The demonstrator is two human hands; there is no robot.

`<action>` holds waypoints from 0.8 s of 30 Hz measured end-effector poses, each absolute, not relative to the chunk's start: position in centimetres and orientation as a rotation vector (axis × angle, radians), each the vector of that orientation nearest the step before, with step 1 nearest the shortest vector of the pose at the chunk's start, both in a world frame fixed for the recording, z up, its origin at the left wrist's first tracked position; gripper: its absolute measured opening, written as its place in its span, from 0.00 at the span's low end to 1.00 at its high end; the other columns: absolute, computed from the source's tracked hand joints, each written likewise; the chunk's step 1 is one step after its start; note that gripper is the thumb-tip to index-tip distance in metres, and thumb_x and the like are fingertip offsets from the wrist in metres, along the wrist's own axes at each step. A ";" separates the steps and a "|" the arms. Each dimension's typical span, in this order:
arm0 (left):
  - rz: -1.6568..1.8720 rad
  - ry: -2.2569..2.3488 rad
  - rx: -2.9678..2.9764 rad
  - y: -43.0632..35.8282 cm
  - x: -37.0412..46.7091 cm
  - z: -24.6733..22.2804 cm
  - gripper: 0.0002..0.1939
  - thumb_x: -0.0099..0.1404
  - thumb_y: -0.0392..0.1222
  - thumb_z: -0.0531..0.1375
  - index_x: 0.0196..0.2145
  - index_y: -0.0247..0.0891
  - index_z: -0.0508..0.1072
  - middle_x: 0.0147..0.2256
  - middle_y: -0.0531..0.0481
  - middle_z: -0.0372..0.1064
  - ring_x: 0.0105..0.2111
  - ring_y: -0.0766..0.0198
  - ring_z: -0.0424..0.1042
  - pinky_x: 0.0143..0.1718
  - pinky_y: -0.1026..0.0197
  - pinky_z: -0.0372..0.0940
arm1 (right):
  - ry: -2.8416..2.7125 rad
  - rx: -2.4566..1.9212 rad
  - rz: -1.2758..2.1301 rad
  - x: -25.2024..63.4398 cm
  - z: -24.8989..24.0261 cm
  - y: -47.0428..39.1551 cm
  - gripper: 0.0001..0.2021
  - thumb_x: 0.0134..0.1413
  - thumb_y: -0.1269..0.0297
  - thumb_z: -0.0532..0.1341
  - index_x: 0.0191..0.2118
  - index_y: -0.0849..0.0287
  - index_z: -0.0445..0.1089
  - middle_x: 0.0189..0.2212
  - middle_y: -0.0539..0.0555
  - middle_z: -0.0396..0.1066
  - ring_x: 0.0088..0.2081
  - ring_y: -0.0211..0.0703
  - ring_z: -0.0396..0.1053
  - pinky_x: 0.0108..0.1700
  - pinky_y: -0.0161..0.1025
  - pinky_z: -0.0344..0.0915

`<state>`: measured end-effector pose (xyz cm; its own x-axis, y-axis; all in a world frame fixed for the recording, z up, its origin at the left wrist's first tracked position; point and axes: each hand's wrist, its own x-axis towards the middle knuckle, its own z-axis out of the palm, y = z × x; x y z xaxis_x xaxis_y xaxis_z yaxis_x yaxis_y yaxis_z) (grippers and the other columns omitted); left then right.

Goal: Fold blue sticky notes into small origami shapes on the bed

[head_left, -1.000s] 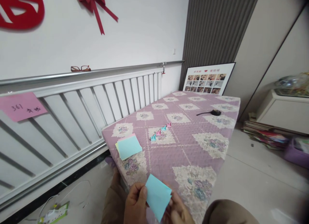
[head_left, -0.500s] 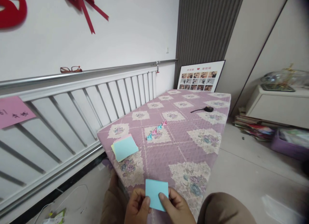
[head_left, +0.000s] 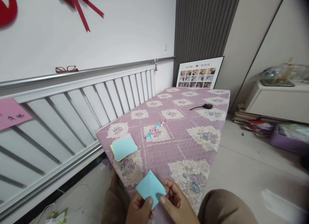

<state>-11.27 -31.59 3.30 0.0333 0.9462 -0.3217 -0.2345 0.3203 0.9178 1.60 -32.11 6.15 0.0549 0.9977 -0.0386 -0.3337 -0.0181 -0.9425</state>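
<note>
I can't read the handwriting on the pink note (head_left: 14, 114) or the red characters on the photo board (head_left: 196, 72). The purple bin (head_left: 284, 143) holds pale, flat things. Above the patterned cover (head_left: 158, 150), the left hand (head_left: 140, 208) pinches the blue paper (head_left: 150, 186) — the right hand (head_left: 178, 203) curls at its right edge; pinching or not, I can't tell from here.

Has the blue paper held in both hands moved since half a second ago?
Yes. Judged against the flowered cloth, the blue paper has turned: one corner now points forward, where a straight edge was.
</note>
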 end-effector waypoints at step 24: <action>1.149 1.085 0.584 -32.1 -10.6 2.8 0.29 0.35 0.63 0.71 0.26 0.37 0.71 0.20 0.54 0.65 0.17 0.71 0.57 0.19 0.66 0.53 | -0.883 -0.960 1.539 0.5 5.9 -32.3 0.22 0.41 0.44 0.66 0.21 0.56 0.59 0.16 0.45 0.64 0.19 0.36 0.64 0.26 0.35 0.60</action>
